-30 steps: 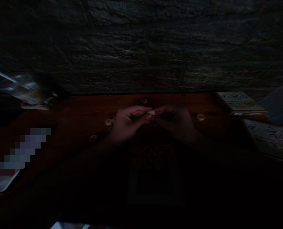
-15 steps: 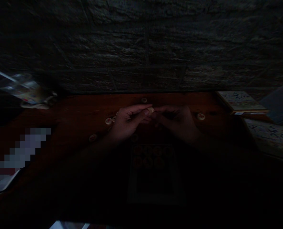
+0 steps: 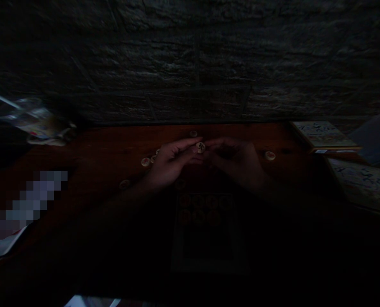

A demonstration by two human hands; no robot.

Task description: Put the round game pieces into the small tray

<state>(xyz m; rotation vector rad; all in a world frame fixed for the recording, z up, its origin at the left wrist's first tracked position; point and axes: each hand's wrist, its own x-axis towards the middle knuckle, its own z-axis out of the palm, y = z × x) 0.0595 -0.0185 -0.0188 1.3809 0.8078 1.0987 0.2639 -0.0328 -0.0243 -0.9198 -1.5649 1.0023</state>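
Between my two hands is a round xiangqi piece [image 3: 201, 147], its dark-marked face turned toward me. My left hand [image 3: 173, 160] pinches it from the left with thumb and fingers. From the right, the bent fingertips of my right hand [image 3: 236, 160] meet the piece's edge; shadow hides part of them. A dim box [image 3: 239, 260] lies nearer to me, with several pieces in rows in its far part. Loose pieces on the table include a red-marked one [image 3: 145, 162] left of my left hand and another [image 3: 270, 155] right of my right hand.
A dark stone wall [image 3: 190, 64] rises behind the wooden table [image 3: 113, 140]. At the back left stands a clear cup [image 3: 38, 121] with a straw. Two patterned boxes lie at the right, one farther [image 3: 324, 134], one nearer [image 3: 365, 181]. A light-edged object [image 3: 4, 245] sits at left.
The piece between my fingers has turned, so its dark-marked face now shows. My hands have hardly shifted, and the other pieces stay where they were.
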